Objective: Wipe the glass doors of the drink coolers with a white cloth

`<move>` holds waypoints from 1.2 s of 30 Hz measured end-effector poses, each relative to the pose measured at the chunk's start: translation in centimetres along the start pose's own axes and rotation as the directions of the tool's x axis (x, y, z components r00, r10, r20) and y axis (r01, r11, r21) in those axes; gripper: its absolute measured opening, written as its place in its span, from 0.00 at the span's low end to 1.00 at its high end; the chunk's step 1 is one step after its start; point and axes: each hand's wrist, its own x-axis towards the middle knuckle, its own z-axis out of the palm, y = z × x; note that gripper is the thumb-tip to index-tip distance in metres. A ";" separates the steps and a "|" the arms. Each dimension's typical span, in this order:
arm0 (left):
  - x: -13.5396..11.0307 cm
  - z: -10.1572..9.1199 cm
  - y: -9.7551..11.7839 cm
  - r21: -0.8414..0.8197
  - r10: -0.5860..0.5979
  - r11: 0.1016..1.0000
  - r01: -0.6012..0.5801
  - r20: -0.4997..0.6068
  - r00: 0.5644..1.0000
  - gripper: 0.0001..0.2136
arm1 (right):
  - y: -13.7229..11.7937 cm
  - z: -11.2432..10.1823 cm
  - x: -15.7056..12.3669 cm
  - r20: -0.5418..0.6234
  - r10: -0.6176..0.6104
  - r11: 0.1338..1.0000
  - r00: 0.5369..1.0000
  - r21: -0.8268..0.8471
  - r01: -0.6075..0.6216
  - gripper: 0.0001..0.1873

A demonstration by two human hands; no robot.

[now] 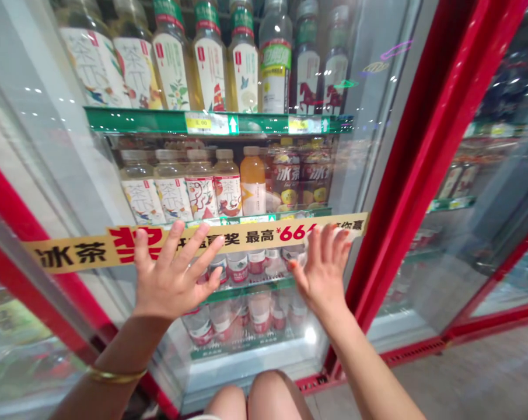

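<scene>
Well, the left hand (171, 280) and the right hand (322, 277) are held wide open, nothing gripped, and appear to be pressed flat on the glass door (80, 163) of a drinks fridge, across a yellow banner (264, 236). Behind it, bottles (201, 198) are shelved with labels turned outward for reading through the glass.

Left hand (174, 277) and right hand (322, 274) rest on the glass cooler door (88, 175)
</scene>
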 end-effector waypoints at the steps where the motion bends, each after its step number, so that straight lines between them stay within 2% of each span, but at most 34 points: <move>1: -0.1 0.0 0.0 -0.018 -0.012 1.000 0.012 0.001 1.000 0.43 | 0.5 -0.3 1.5 -0.045 0.099 0.995 0.994 0.000 -0.099 0.48; 2: -0.2 0.1 0.0 -0.038 -0.023 0.999 0.023 0.004 1.000 0.43 | 0.3 -0.4 2.4 -0.081 0.159 0.987 0.984 0.005 -0.159 0.47; 3: -0.2 0.1 -0.1 -0.054 -0.032 0.998 0.032 0.010 0.999 0.43 | -0.5 -0.4 2.6 -0.106 0.167 0.986 0.980 0.009 -0.167 0.47; 4: -0.3 0.1 -0.1 -0.063 -0.037 0.997 0.038 0.018 0.999 0.43 | -1.6 -0.1 1.9 -0.113 0.120 0.993 0.986 0.008 -0.120 0.48; 6: -0.3 0.1 -0.3 -0.058 -0.032 0.998 0.033 0.020 0.999 0.42 | -4.2 0.7 -1.3 -0.087 -0.138 0.990 0.987 -0.003 0.139 0.46; 8: -0.1 0.1 -0.3 -0.031 -0.006 1.000 0.006 0.006 1.000 0.43 | -5.6 1.6 -5.3 -0.058 -0.422 0.906 0.905 -0.003 0.423 0.37; 9: 0.0 0.0 -0.3 -0.015 0.008 1.000 -0.008 0.001 1.000 0.43 | -5.5 1.9 -6.9 -0.053 -0.489 0.872 0.871 -0.003 0.489 0.33; 10: 0.0 0.0 -0.3 -0.002 0.021 1.000 -0.021 -0.002 1.000 0.44 | -4.8 2.0 -7.7 -0.057 -0.502 0.865 0.863 -0.005 0.502 0.31; 11: 0.1 -0.1 -0.3 0.009 0.030 1.000 -0.030 -0.003 1.000 0.44 | -3.8 1.9 -7.9 -0.063 -0.469 0.883 0.881 -0.009 0.469 0.32; 12: 0.2 -0.1 -0.2 0.015 0.033 0.999 -0.032 -0.005 0.999 0.44 | -2.6 1.8 -7.3 -0.065 -0.391 0.920 0.918 -0.014 0.391 0.36; 14: 0.3 -0.2 -0.1 0.017 0.030 0.999 -0.029 -0.011 1.000 0.44 | -0.8 1.5 -5.1 -0.073 -0.158 0.987 0.985 -0.021 0.157 0.43; 16: 0.4 -0.2 0.0 0.018 0.034 0.999 -0.034 -0.016 0.999 0.43 | -0.8 1.6 -3.2 -0.096 0.087 0.996 0.992 -0.022 -0.089 0.45; 17: 0.4 -0.3 0.0 0.017 0.041 0.999 -0.040 -0.017 0.999 0.43 | -1.5 1.7 -3.1 -0.108 0.153 0.987 0.982 -0.023 -0.156 0.45; 18: 0.5 -0.3 0.1 0.016 0.049 0.999 -0.048 -0.017 0.999 0.42 | -2.5 1.9 -3.7 -0.111 0.140 0.989 0.984 -0.025 -0.144 0.44; 19: 0.5 -0.3 0.1 0.015 0.055 0.998 -0.055 -0.016 0.998 0.42 | -3.5 2.2 -5.0 -0.102 0.054 0.998 0.993 -0.028 -0.057 0.43; 21: 0.5 -0.4 0.1 0.018 0.057 0.998 -0.057 -0.024 0.998 0.41 | -5.0 2.8 -8.6 -0.077 -0.194 0.981 0.978 -0.024 0.193 0.36; 23: 0.5 -0.3 0.1 0.024 0.055 0.998 -0.054 -0.031 0.998 0.41 | -4.6 3.2 -11.6 -0.079 -0.332 0.943 0.940 -0.012 0.332 0.29; 24: 0.5 -0.3 0.1 0.025 0.054 0.998 -0.053 -0.033 0.998 0.41 | -3.7 3.2 -12.3 -0.093 -0.331 0.944 0.939 -0.012 0.331 0.30; 25: 0.4 -0.2 0.1 0.025 0.054 0.998 -0.053 -0.034 0.998 0.41 | -2.6 3.2 -12.3 -0.108 -0.278 0.961 0.955 -0.018 0.277 0.34; 27: 0.4 -0.1 0.0 0.026 0.052 0.998 -0.051 -0.035 0.998 0.41 | -0.4 3.0 -10.6 -0.122 -0.065 0.998 0.990 -0.022 0.063 0.42; 29: 0.3 -0.1 0.0 0.029 0.046 0.999 -0.045 -0.034 0.998 0.41 | 0.1 2.9 -8.3 -0.118 0.161 0.986 0.980 -0.013 -0.164 0.45; 30: 0.3 -0.1 0.0 0.030 0.044 0.999 -0.043 -0.031 0.999 0.41 | -0.4 3.0 -7.5 -0.107 0.207 0.978 0.972 -0.009 -0.210 0.46; 31: 0.3 -0.1 0.0 0.030 0.042 0.999 -0.041 -0.029 0.999 0.40 | -1.3 3.1 -7.4 -0.089 0.177 0.984 0.980 -0.006 -0.178 0.46; 32: 0.4 -0.1 0.1 0.029 0.042 0.999 -0.041 -0.028 0.999 0.40 | -2.3 3.3 -7.8 -0.063 0.057 0.998 0.996 -0.001 -0.057 0.47; 33: 0.4 -0.1 0.1 0.030 0.043 0.999 -0.043 -0.029 0.999 0.40 | -3.3 3.5 -8.7 -0.042 -0.119 0.993 0.992 0.005 0.120 0.46; 34: 0.5 -0.1 0.1 0.032 0.045 0.999 -0.044 -0.032 0.998 0.40 | -4.0 3.7 -9.8 -0.028 -0.301 0.953 0.953 0.012 0.301 0.43; 35: 0.5 -0.1 0.1 0.037 0.048 0.998 -0.046 -0.037 0.998 0.39 | -4.3 3.7 -10.9 -0.023 -0.449 0.893 0.893 0.019 0.449 0.39; 36: 0.5 -0.1 0.2 0.043 0.050 0.998 -0.048 -0.043 0.998 0.39 | -4.0 3.7 -11.6 -0.025 -0.551 0.834 0.834 0.023 0.551 0.35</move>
